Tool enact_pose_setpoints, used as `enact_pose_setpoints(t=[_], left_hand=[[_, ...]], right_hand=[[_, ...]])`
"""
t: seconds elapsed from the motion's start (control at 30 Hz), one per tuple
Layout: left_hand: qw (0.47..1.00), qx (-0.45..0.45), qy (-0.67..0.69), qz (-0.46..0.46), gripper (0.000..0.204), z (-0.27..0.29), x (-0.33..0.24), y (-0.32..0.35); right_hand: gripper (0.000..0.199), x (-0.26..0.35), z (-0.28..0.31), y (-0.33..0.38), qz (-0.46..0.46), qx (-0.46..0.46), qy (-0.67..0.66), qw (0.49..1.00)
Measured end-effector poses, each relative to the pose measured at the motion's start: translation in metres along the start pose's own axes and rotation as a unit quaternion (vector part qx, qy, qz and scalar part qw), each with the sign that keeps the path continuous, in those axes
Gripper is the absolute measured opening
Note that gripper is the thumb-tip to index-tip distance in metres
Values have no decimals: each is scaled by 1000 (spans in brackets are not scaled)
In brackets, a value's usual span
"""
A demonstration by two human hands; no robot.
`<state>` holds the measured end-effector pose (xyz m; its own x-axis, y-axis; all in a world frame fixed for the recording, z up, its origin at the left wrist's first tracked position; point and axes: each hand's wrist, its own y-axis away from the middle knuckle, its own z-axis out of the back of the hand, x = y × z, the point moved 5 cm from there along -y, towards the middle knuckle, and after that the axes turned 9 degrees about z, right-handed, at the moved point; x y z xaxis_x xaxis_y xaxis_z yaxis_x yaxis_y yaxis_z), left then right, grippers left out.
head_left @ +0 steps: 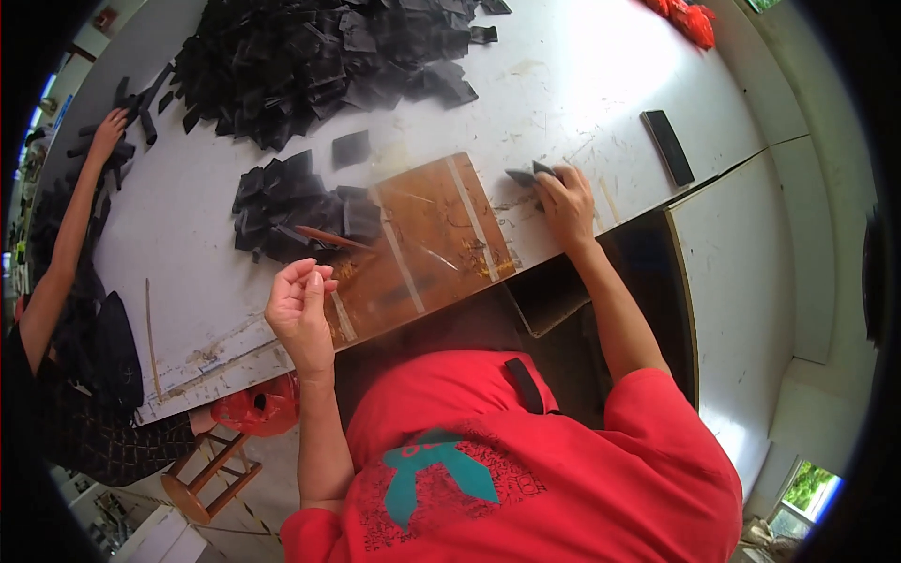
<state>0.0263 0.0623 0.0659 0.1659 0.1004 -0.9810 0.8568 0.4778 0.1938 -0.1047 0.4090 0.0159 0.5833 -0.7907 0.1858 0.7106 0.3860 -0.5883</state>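
Observation:
My right hand [566, 205] is closed on a small folded black piece [522, 176], over the white tabletop to the right of a brown board [427, 211]. Its fingers are slightly blurred, and a second dark tip sticks up between them. At the board's left edge my left hand [302, 305] is raised with curled fingers and the thumb against them; whatever they pinch, if anything, is too small to make out. Just beyond it a reddish-brown stick [330, 237] lies across a small heap of black flat pieces [282, 206]. One square black piece [351, 148] lies apart behind that heap.
A large pile of black pieces [319, 66] covers the far table. A black block [667, 148] lies at right, red plastic [690, 21] far right. At left a co-worker's arm [70, 220] reaches to black strips. Below are a wooden stool [211, 479] and red bag [255, 411].

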Motion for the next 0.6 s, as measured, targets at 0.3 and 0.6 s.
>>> enact_pose_setpoints(t=[0.3, 0.6], left_hand=[[991, -66, -103, -58, 10, 10, 12, -11], [866, -117, -371, -314, 18, -27, -25, -23]], right_hand=[[22, 22, 61, 133, -76, -22, 16, 997], [23, 20, 26, 147, -211, 153, 35, 965]])
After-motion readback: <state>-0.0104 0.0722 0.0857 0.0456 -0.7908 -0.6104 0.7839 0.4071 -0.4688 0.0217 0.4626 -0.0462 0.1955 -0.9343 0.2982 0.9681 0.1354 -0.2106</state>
